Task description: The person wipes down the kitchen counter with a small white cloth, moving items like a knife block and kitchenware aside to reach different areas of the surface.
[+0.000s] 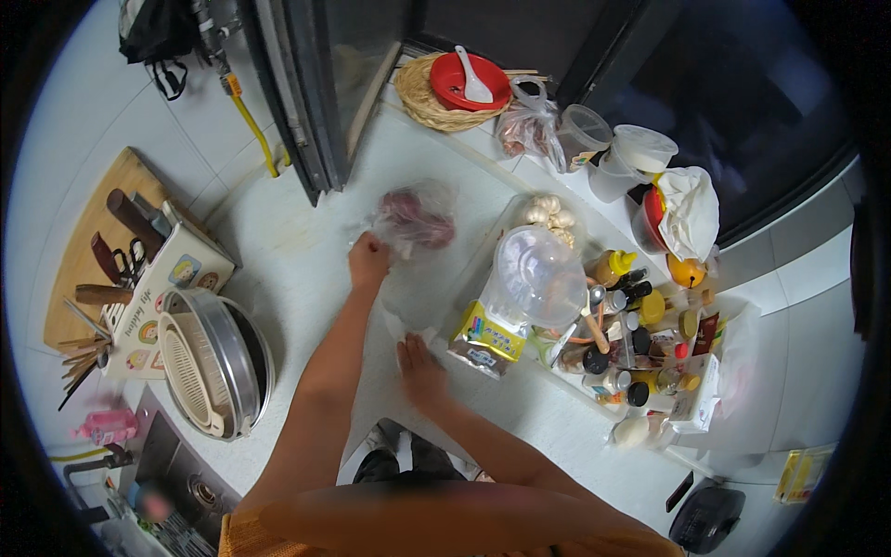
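A clear plastic bag [422,223] with dark red contents, perhaps meat, lies on the pale countertop [306,269]. At its near left edge my left hand [369,260] is closed, fingers curled, seemingly pinching the film. Closer to me, my right hand [422,376] rests flat with its fingers stretched out. Just beyond those fingertips is a thin, whitish, crumpled sheet [406,323]; whether it is paper, cloth or film I cannot tell. Right of this hand stands a yellow and brown packet [487,339], beside a clear round plastic container [543,277].
Nested colanders [209,362] and a knife block [167,288] stand at left, above the sink [186,464]. Garlic [549,215] and crowded seasoning jars [640,343] fill the right side. Behind are a red bowl [455,79] with a spoon, and an open window frame [297,93].
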A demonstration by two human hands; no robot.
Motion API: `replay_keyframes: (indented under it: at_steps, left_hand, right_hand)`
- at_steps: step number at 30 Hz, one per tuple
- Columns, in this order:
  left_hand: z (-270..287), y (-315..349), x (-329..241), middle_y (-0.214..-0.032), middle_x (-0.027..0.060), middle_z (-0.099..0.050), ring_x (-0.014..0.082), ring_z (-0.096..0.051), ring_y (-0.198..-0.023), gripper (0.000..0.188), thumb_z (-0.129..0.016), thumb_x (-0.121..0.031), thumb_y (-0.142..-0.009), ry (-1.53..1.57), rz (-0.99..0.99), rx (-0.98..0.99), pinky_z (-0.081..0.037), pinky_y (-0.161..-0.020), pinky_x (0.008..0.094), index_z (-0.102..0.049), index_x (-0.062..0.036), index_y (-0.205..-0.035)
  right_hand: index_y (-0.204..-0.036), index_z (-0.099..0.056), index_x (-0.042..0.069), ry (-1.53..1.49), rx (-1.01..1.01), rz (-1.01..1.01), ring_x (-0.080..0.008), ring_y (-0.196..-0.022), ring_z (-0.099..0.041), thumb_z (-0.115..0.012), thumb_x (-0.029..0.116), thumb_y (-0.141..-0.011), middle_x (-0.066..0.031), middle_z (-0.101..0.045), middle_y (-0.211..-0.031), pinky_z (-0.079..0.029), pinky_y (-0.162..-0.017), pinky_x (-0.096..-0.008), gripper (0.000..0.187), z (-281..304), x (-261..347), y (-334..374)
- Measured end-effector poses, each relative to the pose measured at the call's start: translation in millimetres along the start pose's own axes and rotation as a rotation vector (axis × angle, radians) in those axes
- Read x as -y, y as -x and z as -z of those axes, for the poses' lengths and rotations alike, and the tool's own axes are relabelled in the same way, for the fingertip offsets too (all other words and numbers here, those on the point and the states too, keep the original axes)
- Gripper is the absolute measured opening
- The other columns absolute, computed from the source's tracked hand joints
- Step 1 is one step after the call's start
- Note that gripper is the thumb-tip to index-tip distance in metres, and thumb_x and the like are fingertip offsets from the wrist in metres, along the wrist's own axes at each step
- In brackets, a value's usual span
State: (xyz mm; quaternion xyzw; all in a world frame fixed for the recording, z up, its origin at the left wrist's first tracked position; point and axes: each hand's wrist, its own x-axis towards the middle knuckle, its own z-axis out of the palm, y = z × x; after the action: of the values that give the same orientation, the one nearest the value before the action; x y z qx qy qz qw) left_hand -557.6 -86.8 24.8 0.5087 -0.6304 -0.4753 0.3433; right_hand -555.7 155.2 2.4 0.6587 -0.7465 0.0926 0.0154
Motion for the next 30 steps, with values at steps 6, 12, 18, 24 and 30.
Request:
replay_keyframes:
  at_steps: [6, 12, 18, 24, 30]
  left_hand:
    - [92, 56, 34, -0.062, 0.002, -0.046, 0.0116, -0.049, -0.049, 0.017, -0.049, 0.003, -0.08, 0.475, 0.013, -0.319, -0.045, -0.042, 0.0259, -0.04, -0.0066, -0.069]
    - [131, 102, 66, -0.078, 0.0024, -0.049, 0.0099, -0.049, -0.071, 0.008, -0.054, -0.003, -0.084, 0.286, -0.137, -0.408, -0.047, -0.066, 0.0253, -0.046, -0.0042, -0.085]
    - [140, 107, 83, -0.134, 0.0256, -0.038, 0.0396, -0.038, -0.124, 0.041, -0.046, -0.014, -0.088, -0.324, -0.326, -0.188, -0.029, -0.104, 0.0442, -0.043, 0.007, -0.124]
    - [132, 87, 87, -0.138, 0.0198, -0.037, 0.0322, -0.033, -0.129, 0.046, -0.045, -0.016, -0.087, -0.727, -0.25, -0.176, -0.017, -0.107, 0.0541, -0.04, 0.0017, -0.129]
    - [128, 88, 83, -0.141, 0.0163, -0.032, 0.0288, -0.026, -0.134, 0.056, -0.049, -0.013, -0.081, -0.888, -0.179, -0.088, -0.015, -0.108, 0.053, -0.034, 0.0012, -0.133]
  right_hand:
    - [-0.12, -0.051, -0.001, 0.049, -0.06, 0.015, -0.0287, -0.121, -0.047, -0.048, 0.01, -0.08, -0.0174, -0.046, -0.132, -0.047, -0.089, -0.0331, 0.042, 6, 1, -2]
    - [-0.121, -0.054, 0.009, 0.022, -0.121, 0.057, -0.028, -0.12, -0.047, -0.053, 0.009, -0.078, -0.0166, -0.046, -0.132, -0.048, -0.089, -0.0336, 0.044, 9, 2, -6]
    - [-0.123, -0.053, 0.01, 0.006, -0.021, 0.06, -0.0273, -0.125, -0.041, -0.052, 0.008, -0.08, -0.0132, -0.043, -0.136, -0.04, -0.097, -0.0344, 0.043, 14, -4, -33]
    - [-0.136, -0.035, 0.005, 0.035, 0.094, -0.194, -0.0285, -0.13, -0.034, -0.048, 0.003, -0.083, -0.0148, -0.036, -0.14, -0.033, -0.104, -0.0323, 0.054, -9, -31, -127]
    - [-0.139, -0.029, 0.005, 0.026, 0.184, -0.372, -0.0246, -0.134, -0.028, -0.041, 0.005, -0.089, -0.0137, -0.028, -0.145, -0.031, -0.106, -0.031, 0.052, -21, -84, -241]
